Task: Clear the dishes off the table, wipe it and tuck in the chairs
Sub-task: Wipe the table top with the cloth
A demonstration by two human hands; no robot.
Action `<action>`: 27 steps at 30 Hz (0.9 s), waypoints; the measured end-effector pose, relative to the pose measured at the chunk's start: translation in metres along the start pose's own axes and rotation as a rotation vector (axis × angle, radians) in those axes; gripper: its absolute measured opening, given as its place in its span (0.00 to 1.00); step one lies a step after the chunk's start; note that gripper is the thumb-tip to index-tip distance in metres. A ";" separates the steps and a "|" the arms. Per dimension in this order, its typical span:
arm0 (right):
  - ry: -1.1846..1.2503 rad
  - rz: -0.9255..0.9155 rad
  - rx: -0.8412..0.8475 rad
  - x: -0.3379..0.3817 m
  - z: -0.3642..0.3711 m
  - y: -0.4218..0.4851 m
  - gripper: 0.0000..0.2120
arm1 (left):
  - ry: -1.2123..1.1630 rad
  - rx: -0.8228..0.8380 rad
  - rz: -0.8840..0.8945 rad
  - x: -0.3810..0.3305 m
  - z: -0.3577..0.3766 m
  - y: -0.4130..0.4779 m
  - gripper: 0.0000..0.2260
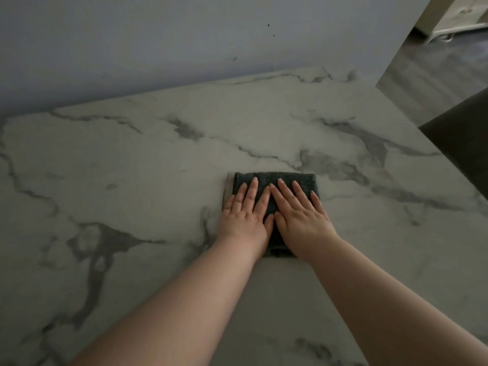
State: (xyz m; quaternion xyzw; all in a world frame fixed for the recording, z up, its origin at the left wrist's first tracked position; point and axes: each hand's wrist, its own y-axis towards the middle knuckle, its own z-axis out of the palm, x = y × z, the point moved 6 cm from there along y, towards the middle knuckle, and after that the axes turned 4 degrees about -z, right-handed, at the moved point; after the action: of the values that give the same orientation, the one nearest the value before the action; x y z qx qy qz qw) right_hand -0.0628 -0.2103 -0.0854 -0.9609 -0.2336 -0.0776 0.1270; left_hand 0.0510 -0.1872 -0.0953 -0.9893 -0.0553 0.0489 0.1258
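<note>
Cloth: a dark grey folded terry cloth (274, 186) lies flat on the white, grey-veined marble-look tabletop (158, 159), about mid-table.
Left hand: the left hand (244, 215) presses palm-down on the cloth's left half, fingers spread flat, gripping nothing.
Right hand: the right hand (299, 215) lies alongside, touching it, fingers likewise flat and extended.
Progress: no dishes show on the visible tabletop, so clearing looks done; wiping appears under way.
Left to do: probably the rest of the surface, then the chairs.
Surroundings: a dark chair back (464, 143) stands at the right edge; a plain pale wall (132, 48) runs behind.
Obstacles: none visible in the cloth's path.
</note>
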 end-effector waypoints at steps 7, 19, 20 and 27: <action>0.025 0.046 0.029 -0.020 -0.014 0.069 0.27 | 0.015 0.055 0.004 0.002 -0.019 0.073 0.27; 0.072 -0.045 0.116 0.012 0.008 -0.015 0.29 | -0.037 0.058 -0.008 0.005 0.002 -0.022 0.27; 0.072 -0.068 0.127 0.019 0.011 -0.032 0.29 | -0.032 0.061 -0.008 0.006 0.006 -0.042 0.28; 0.033 -0.169 0.070 0.047 0.037 -0.102 0.31 | -0.038 0.028 -0.020 0.018 0.031 -0.124 0.28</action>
State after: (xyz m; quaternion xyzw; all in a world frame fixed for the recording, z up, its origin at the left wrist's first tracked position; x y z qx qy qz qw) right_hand -0.0658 -0.0927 -0.0898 -0.9312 -0.3144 -0.0959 0.1573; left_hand 0.0530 -0.0585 -0.0949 -0.9858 -0.0669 0.0670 0.1388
